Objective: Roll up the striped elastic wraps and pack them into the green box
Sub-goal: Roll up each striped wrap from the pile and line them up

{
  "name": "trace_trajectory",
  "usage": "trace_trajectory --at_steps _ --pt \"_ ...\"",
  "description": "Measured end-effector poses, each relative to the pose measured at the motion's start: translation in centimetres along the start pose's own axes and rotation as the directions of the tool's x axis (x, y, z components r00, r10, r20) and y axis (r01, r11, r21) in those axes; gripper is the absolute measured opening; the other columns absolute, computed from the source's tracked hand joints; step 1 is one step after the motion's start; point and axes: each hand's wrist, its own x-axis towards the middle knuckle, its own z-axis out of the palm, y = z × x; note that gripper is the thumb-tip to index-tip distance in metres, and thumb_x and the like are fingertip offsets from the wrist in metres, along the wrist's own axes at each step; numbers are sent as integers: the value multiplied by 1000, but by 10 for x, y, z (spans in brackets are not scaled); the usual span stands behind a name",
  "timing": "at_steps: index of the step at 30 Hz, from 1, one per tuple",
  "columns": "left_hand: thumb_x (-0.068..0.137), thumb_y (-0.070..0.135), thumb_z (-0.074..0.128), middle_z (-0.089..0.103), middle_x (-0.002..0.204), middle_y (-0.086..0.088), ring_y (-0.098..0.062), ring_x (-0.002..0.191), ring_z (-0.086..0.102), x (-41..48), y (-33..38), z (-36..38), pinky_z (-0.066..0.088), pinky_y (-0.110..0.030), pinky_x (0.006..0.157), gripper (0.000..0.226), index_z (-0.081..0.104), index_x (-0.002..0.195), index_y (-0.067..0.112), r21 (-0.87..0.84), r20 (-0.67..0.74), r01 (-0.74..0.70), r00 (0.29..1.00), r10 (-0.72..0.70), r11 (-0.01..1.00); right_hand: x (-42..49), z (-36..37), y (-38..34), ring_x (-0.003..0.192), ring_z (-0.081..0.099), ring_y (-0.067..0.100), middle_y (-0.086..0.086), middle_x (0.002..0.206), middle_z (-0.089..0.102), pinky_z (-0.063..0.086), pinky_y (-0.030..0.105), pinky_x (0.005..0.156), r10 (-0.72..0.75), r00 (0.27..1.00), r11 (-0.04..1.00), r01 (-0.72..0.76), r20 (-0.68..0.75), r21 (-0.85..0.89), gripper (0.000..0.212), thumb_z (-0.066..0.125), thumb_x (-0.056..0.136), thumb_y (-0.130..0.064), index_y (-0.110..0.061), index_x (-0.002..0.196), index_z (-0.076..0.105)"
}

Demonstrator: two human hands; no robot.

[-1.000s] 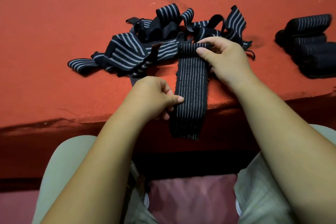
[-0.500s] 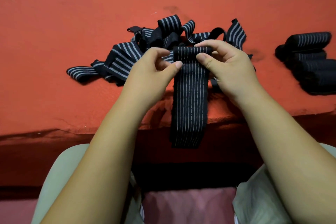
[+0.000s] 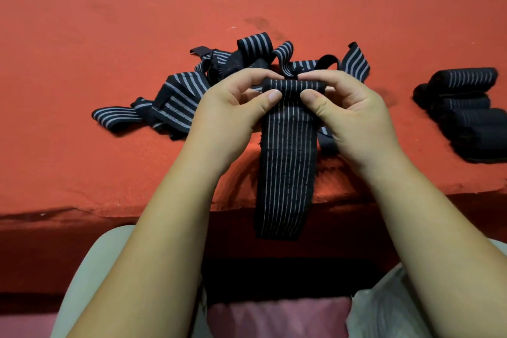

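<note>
Moved: left hand [image 3: 230, 115] and right hand [image 3: 356, 121] have rolled the top of the striped wrap [image 3: 288, 162] tighter.
Fingers: both pinch the roll; tips hidden behind.
Wrap: surface [image 3: 109, 35] centre, tail hanging toward 6 o'clock.
Cut off: rolled wraps [image 3: 466, 115], 3 o'clock.

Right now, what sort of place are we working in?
Probably a packing bench in a small workshop, not certain: a table under red cloth, a loose pile of striped wraps awaiting rolling, and finished rolls set aside at the right.
</note>
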Motion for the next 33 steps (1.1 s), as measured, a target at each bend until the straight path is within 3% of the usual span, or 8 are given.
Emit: trace_trajectory --at_steps 5,7,11,15,19,22,26,33 --pt "100 0 70 76 84 2 -13 82 73 1 -2 3 58 -27 72 24 78 118 14 -6 -11 -10 1000 10 1000 0 -4 4 62 57 2 -17 71 66 46 18 57 114 992 993 -112 -57 42 14 67 107 -25 -15 105 77" --pt "101 9 73 78 91 -4 -20 85 76 1 -1 2 61 -33 73 21 77 119 19 28 -10 5 1000 -5 1000 0 -5 2 67 60 -3 -20 76 69 48 15 62 94 995 995 -93 -35 35 12 68 106 -21 -13 108 76" --pt "102 26 75 81 107 -4 -19 100 78 0 0 -3 67 -40 87 17 79 117 20 81 -45 57 998 -53 995 0 -4 3 97 71 13 -1 107 77 59 38 88 57 998 998 -57 8 34 14 73 103 -15 -16 117 76" --pt "99 18 78 80 108 -11 -14 98 77 0 -2 -5 60 -25 77 18 78 116 15 54 -57 68 996 -65 996 -1 -2 6 90 69 13 3 101 74 57 30 78 87 996 994 -88 19 66 21 75 101 -16 -18 121 74" --pt "97 12 79 75 93 -2 -11 91 72 1 -5 -3 60 -28 79 21 77 117 18 10 -59 42 997 -41 999 0 -5 3 70 66 6 -2 87 73 52 21 61 172 984 973 -177 47 148 24 70 103 -9 -11 127 69" --pt "97 5 77 76 90 5 -14 93 75 1 -5 -3 61 -33 82 24 75 118 17 -61 -42 41 998 -44 997 -1 -6 1 72 67 9 1 89 75 55 26 64 156 984 978 -166 81 127 23 69 104 -9 -9 127 71" --pt "97 -4 73 81 100 -6 -22 98 79 1 -3 -2 62 -34 82 29 73 119 15 -136 -22 38 999 -41 990 0 -10 0 76 61 20 6 99 70 54 31 66 123 983 988 -134 140 72 25 72 103 -14 -20 127 72" --pt "95 0 77 82 106 -11 -26 102 81 0 -1 -2 64 -37 88 30 73 123 6 -172 -43 111 992 -120 979 0 -10 -3 93 67 29 33 112 66 59 48 83 22 989 999 -28 149 39 28 72 102 -7 -25 123 72"
